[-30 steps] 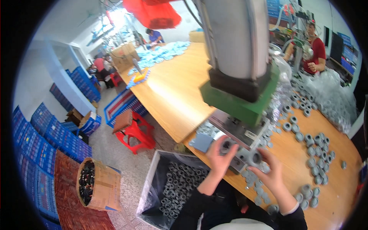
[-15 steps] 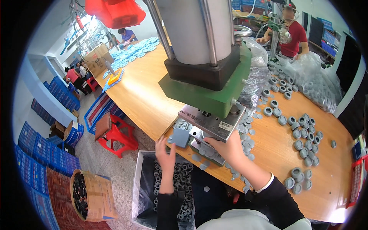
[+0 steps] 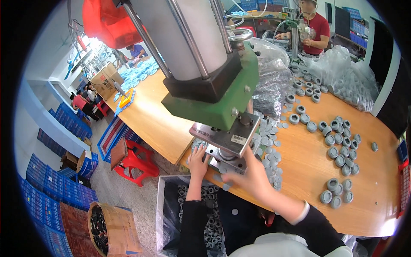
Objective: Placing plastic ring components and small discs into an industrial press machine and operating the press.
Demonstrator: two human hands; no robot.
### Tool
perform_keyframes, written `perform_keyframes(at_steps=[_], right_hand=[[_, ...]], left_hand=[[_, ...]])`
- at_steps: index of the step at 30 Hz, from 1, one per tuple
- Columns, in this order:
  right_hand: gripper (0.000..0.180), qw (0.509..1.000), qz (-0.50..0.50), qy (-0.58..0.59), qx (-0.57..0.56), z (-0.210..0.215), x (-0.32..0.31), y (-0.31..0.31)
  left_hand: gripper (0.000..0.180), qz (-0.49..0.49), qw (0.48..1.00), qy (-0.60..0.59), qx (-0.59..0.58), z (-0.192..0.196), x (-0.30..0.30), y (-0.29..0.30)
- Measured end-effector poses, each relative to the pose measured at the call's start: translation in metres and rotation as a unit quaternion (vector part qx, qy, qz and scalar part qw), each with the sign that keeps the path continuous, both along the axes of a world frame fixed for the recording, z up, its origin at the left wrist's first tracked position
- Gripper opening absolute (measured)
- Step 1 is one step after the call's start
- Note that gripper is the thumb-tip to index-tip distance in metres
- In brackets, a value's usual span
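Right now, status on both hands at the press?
Left hand flat at the metal base plate, empty. Right hand reaching under the press head, grip unclear. Grey caps piled beside.

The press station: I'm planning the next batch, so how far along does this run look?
Done: a bin below the table edge holds many grey rings. In hand: left hand and right hand are at the press base. Left: many grey caps lie on the table.

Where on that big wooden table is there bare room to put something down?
The table is bare left of the green press, back toward the orange tray. Another bare patch lies between the flat discs and the grey rings. It is crowded around both hands at the press base.
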State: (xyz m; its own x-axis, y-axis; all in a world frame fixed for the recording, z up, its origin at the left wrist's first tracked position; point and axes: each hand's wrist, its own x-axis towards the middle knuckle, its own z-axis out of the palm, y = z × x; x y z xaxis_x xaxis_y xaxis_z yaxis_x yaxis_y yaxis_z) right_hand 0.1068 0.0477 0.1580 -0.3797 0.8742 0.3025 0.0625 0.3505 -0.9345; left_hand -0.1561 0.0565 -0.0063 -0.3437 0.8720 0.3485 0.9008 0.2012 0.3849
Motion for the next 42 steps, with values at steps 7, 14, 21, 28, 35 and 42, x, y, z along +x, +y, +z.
perform_keyframes(at_steps=[7,14,21,28,35,42], right_hand=[[0.066,0.991,-0.078,-0.080,0.069,0.000,0.119,-0.013],[0.028,0.987,0.037,-0.124,0.100,0.013,0.132,-0.041],[0.010,0.929,0.327,0.134,0.115,0.105,0.158,-0.047],[0.019,0.787,0.481,0.367,0.118,0.148,0.151,-0.050],[0.007,0.891,0.240,0.381,-0.055,0.071,0.157,-0.023],[0.025,0.956,-0.126,-0.210,0.161,-0.116,0.154,0.221]], left_hand=[[0.036,0.005,1.000,-0.001,-0.015,0.009,0.002,-0.001],[0.036,-0.008,1.000,0.005,0.016,0.005,0.005,-0.006],[0.050,-0.175,0.906,-0.272,0.274,0.047,0.058,-0.004],[0.044,-0.167,0.867,-0.373,0.287,0.137,0.123,0.011],[0.036,-0.076,0.933,-0.208,0.284,0.105,0.124,0.011],[0.041,0.007,0.866,-0.320,0.383,0.088,0.136,-0.035]])
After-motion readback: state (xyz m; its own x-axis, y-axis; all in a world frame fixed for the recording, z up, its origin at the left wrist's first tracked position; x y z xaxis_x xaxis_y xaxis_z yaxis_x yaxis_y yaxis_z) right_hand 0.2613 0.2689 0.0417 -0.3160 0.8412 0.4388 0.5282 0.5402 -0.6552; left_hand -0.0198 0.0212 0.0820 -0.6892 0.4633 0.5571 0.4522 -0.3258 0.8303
